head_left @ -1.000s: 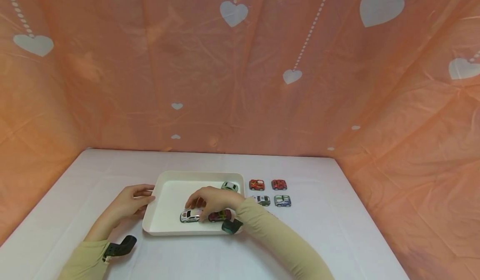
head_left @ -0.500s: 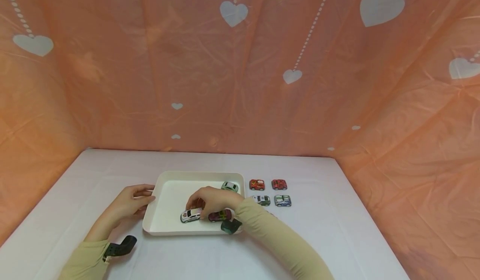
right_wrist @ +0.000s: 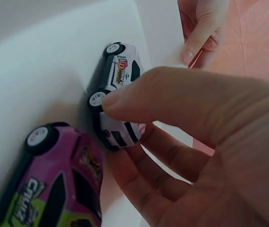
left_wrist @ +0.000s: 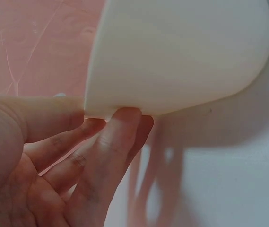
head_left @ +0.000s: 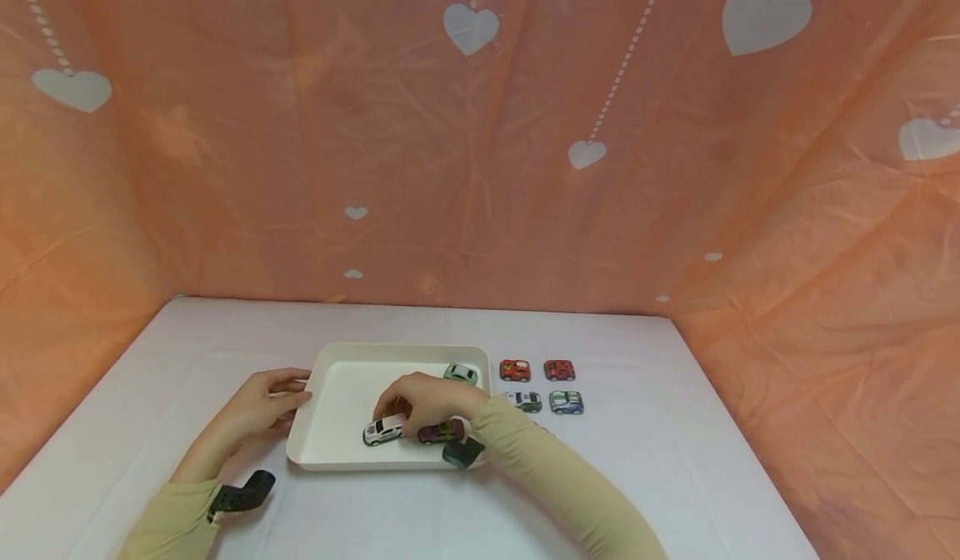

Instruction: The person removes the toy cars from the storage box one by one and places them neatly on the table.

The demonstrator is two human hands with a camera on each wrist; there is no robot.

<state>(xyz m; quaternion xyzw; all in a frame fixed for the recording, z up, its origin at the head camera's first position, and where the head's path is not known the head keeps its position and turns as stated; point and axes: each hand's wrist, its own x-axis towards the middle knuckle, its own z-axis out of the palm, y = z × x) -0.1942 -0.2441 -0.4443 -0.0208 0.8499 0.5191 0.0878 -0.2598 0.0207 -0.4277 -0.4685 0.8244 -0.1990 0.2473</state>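
Observation:
In the head view a white toy car (head_left: 385, 430) with printed graphics sits low inside the white tray (head_left: 330, 462). My right hand (head_left: 427, 400) pinches its rear end, thumb on one side and fingers on the other; the right wrist view shows the thumb by a wheel of that car (right_wrist: 124, 71). Beside it is a purple and green toy car (head_left: 441, 432), partly under my right wrist. A pale green toy car (head_left: 461, 373) stands in the tray's far right corner. My left hand (head_left: 258, 402) holds the tray's left rim between thumb and fingers (left_wrist: 120, 137).
Right of the tray, two red toy cars (head_left: 515, 370) (head_left: 559, 370) stand behind a white and green one (head_left: 525, 402) and a white and blue one (head_left: 566, 402). An orange curtain (head_left: 420, 127) with hearts rises behind the white table (head_left: 637, 460).
My right fingers have drawn in on the white toy car, which has turned slightly, its rear now angled farther back. My left hand and the tray hold still.

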